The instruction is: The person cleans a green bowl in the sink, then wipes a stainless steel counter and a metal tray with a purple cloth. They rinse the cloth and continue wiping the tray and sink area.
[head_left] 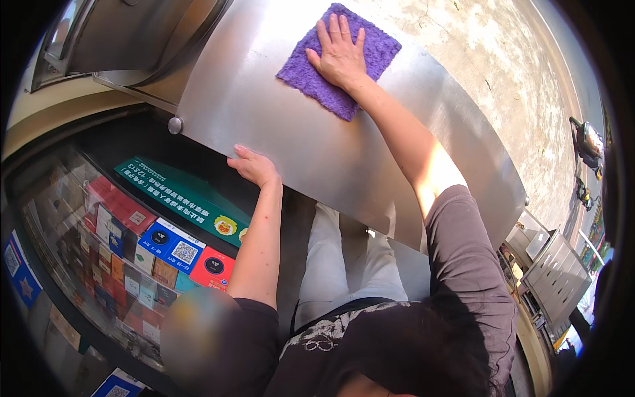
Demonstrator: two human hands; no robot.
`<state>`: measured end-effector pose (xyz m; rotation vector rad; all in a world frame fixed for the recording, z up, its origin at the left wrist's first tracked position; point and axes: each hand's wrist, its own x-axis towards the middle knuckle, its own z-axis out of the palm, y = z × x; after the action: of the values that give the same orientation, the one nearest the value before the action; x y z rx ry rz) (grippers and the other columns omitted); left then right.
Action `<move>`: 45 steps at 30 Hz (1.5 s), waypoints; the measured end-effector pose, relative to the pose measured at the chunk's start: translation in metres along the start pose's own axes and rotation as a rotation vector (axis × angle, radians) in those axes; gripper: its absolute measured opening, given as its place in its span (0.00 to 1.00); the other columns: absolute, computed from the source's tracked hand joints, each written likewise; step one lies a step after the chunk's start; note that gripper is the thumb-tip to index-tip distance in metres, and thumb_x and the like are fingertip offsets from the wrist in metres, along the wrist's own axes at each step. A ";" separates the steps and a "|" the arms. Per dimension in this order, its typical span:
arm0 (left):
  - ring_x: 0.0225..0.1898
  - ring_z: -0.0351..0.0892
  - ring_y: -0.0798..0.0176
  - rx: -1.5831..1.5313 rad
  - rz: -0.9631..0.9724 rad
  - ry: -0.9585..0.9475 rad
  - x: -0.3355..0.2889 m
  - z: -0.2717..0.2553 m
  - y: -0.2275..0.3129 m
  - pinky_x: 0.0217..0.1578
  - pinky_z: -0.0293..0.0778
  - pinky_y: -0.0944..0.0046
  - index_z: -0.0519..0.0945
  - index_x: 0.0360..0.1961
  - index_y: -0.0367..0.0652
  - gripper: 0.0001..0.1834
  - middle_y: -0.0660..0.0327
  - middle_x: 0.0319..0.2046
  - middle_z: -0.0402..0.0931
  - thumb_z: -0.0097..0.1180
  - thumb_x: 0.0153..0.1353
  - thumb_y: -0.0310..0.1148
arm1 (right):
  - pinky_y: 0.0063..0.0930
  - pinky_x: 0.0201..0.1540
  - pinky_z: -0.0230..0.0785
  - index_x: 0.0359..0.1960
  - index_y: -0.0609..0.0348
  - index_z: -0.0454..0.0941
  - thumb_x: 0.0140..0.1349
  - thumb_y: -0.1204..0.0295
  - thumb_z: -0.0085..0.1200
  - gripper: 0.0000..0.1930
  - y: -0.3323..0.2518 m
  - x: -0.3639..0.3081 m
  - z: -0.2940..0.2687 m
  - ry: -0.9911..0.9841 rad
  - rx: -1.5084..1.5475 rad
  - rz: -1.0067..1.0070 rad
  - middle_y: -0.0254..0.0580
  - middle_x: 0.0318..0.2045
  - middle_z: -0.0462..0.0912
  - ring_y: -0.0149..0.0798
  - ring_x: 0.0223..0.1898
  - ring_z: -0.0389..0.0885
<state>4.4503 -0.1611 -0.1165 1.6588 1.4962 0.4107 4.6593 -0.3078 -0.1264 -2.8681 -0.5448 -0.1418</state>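
A broad brushed-metal panel slants across the upper middle. On its bright surface lies a fluffy purple cloth. My right hand presses flat on the cloth, fingers spread and stretched out. At the panel's near edge, my left hand holds on, its thumb over the rim; some of its fingers are hidden. A round metal knob sits at the panel's left corner.
Left and below stands a glass display counter full of small boxes, with a green sign and blue and red code cards on it. A dark metal panel rises upper left. Far right, a scooter is parked outside near a metal cabinet.
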 end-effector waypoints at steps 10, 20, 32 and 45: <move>0.47 0.71 0.35 0.131 0.005 0.048 0.007 0.004 -0.007 0.46 0.69 0.48 0.57 0.55 0.24 0.30 0.32 0.46 0.69 0.35 0.69 0.46 | 0.50 0.68 0.40 0.62 0.47 0.63 0.61 0.57 0.41 0.26 -0.149 0.092 0.039 -0.074 0.231 -0.649 0.39 0.65 0.60 0.40 0.68 0.53; 0.48 0.71 0.38 0.097 -0.008 0.026 0.001 0.001 -0.003 0.47 0.70 0.49 0.58 0.54 0.26 0.28 0.34 0.46 0.69 0.35 0.70 0.45 | 0.42 0.67 0.45 0.63 0.48 0.61 0.59 0.65 0.46 0.28 0.176 -0.078 -0.047 0.048 -0.032 -0.084 0.41 0.66 0.57 0.40 0.68 0.53; 0.47 0.72 0.40 0.108 -0.028 -0.020 0.004 0.003 0.001 0.46 0.70 0.53 0.58 0.52 0.25 0.25 0.35 0.45 0.71 0.36 0.70 0.42 | 0.59 0.66 0.38 0.65 0.54 0.56 0.61 0.57 0.42 0.31 0.088 0.040 0.014 0.121 -0.045 0.076 0.42 0.67 0.53 0.45 0.69 0.47; 0.39 0.69 0.26 0.243 0.197 0.102 0.011 0.007 -0.009 0.38 0.65 0.40 0.61 0.43 0.22 0.25 0.25 0.35 0.69 0.33 0.70 0.42 | 0.48 0.67 0.41 0.59 0.55 0.66 0.55 0.63 0.50 0.28 -0.137 0.000 0.013 -0.016 0.433 -0.542 0.39 0.63 0.64 0.39 0.66 0.56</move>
<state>4.4518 -0.1545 -0.1305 2.0137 1.5094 0.4386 4.6092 -0.1801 -0.1118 -2.2487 -1.1817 -0.0733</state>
